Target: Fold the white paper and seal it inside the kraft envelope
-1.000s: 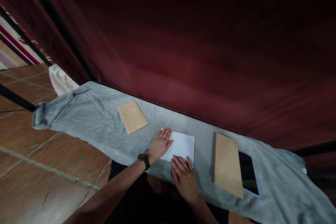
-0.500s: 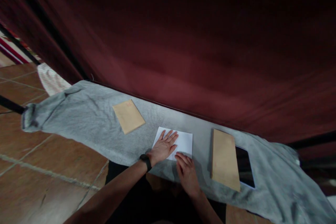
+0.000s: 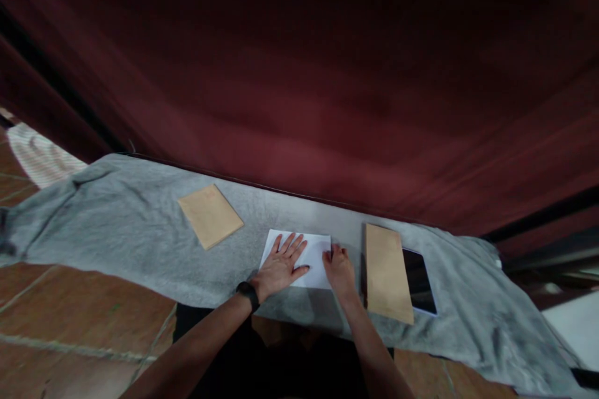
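On the grey cloth in front of me lies a white sheet of paper (image 3: 314, 257), possibly folded. My left hand (image 3: 277, 269), with a dark band on its wrist, rests flat on the sheet's left part with the fingers spread. At the right edge of the paper is my right hand (image 3: 340, 267), its fingers curled in and the thumb side against that edge. The fingertips are partly hidden, so the exact grip on the edge is hard to see.
A brown paper envelope (image 3: 210, 216) lies to the left. Toward the right, a taller stack of brown envelopes (image 3: 387, 274) partly covers a dark-screened tablet (image 3: 419, 280). Grey cloth (image 3: 140, 230) covers the narrow table, and a dark red curtain (image 3: 299, 118) hangs behind it.
My right hand has moved from the paper's lower right part up to its right edge, and its fingers have curled. My left hand stays flat on the sheet. The view has shifted slightly.
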Demonstrator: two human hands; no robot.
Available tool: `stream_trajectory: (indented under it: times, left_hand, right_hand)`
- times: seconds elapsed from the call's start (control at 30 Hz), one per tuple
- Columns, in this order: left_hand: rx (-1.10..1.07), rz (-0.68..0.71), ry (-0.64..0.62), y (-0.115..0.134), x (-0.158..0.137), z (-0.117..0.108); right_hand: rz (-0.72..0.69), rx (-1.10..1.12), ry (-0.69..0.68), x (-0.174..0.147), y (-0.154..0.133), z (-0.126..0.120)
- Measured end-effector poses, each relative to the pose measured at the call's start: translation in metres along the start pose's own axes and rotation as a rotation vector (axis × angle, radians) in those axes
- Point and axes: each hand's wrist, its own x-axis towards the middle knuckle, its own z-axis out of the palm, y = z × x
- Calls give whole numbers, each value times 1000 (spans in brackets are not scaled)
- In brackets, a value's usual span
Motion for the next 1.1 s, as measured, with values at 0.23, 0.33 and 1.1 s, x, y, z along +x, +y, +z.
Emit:
stream_trajectory:
  times: [0.23, 0.33, 1.1]
  left_hand:
    - [19, 6, 4, -1, 1, 3]
    - [34, 6, -6, -2, 1, 4]
    - [-34, 10, -87, -7, -8, -2]
  right_hand:
    - [51, 73, -83, 17, 5, 0]
    - [35, 80, -108, 19, 5, -3]
    - [-538, -226, 54, -29, -17, 41]
